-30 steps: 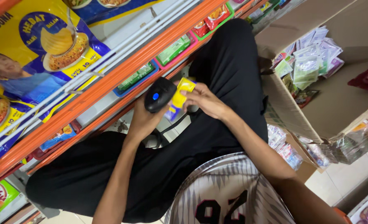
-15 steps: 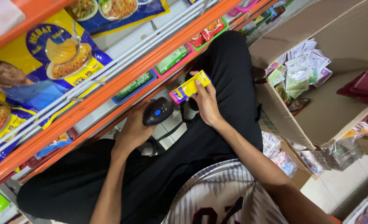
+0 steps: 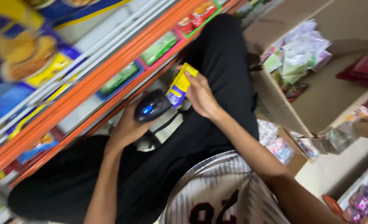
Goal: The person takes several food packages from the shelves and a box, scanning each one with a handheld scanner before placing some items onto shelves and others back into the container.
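At the centre of the frame the right hand (image 3: 200,95) pinches the yellow packet (image 3: 180,86), the left hand (image 3: 128,128) grips the black scanner (image 3: 151,108); keep its window facing the packet's code steadily.

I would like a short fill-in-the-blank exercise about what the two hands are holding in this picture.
1. The left hand holds a black ____ with a blue light.
2. The right hand holds a small packet that is mostly ____ in colour.
3. The cardboard box on the person's ____ side holds small packets.

Missing words: scanner; yellow; right
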